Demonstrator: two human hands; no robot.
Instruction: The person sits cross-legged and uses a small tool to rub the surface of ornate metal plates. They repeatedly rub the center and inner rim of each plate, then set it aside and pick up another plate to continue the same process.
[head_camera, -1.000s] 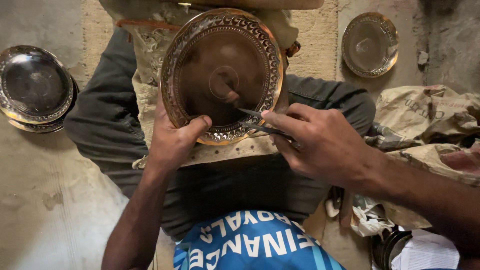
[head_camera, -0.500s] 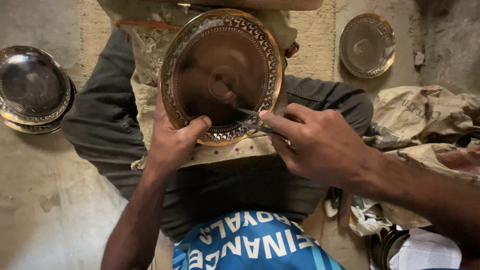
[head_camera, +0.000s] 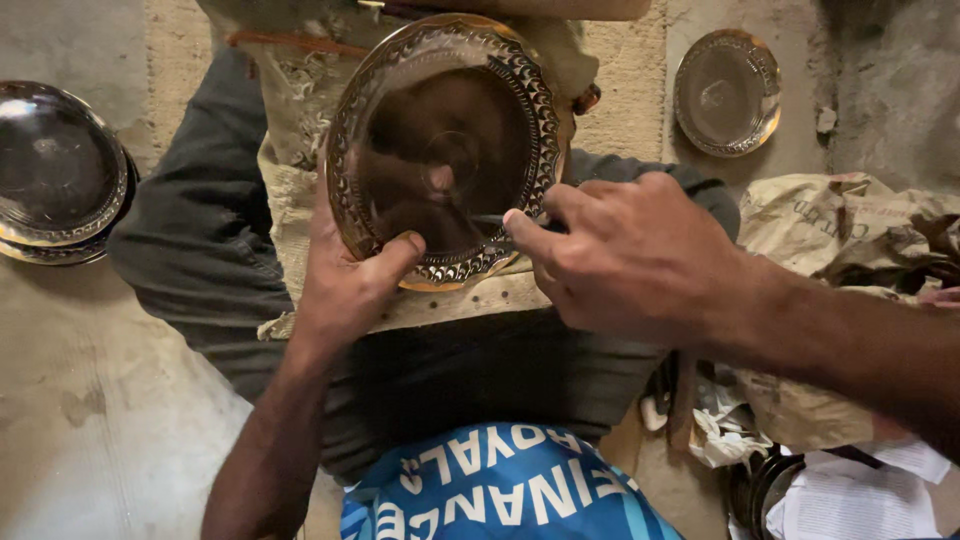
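My left hand (head_camera: 345, 285) grips the lower rim of the round metal plate (head_camera: 445, 150), thumb hooked over the patterned border, holding it tilted against the cloth-covered board (head_camera: 450, 305) that rests on my lap. My right hand (head_camera: 625, 255) is clenched around a thin metal tool (head_camera: 490, 219), its tip touching the plate's inner face just inside the decorated band. I judge the main risk to be a slip: the polished face is smooth, so the tip could skid and scratch the plain centre if I press at a poor angle. My left thumb lies close to the tip and could be nicked. The plate could also rock on the board if my grip loosens. Other plates (head_camera: 55, 175) sit on the floor (head_camera: 100, 400), well apart.
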